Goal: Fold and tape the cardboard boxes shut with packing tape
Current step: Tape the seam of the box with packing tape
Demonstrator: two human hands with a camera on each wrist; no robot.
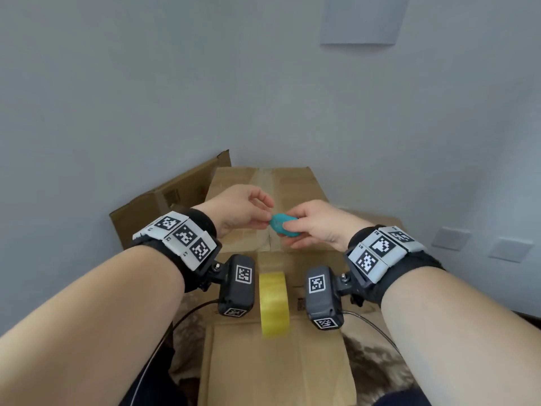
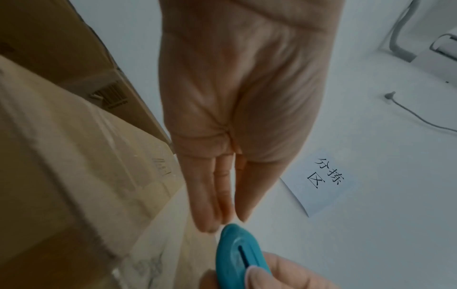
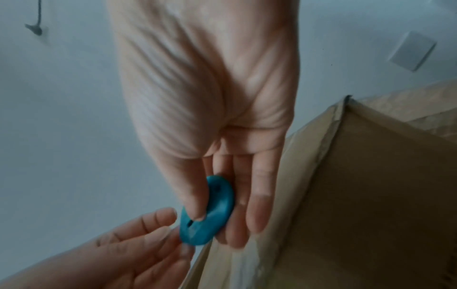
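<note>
Above the taped cardboard box (image 1: pixel 265 183), right hand (image 1: pixel 316 227) pinching teal box cutter (image 1: pixel 283 224), left hand (image 1: pixel 243 209) fingertips touching its tip, probably preparing the blade.

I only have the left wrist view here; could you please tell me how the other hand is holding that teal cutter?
Observer: In the right wrist view, the right hand pinches the teal cutter, with the thumb on one face and the fingers behind the other.
Operator: Thank you. And where is the tape roll, please?
Observer: The head view shows the yellow tape roll standing on edge on the near cardboard box, between the two wrists and nearer the person than the hands.
</note>
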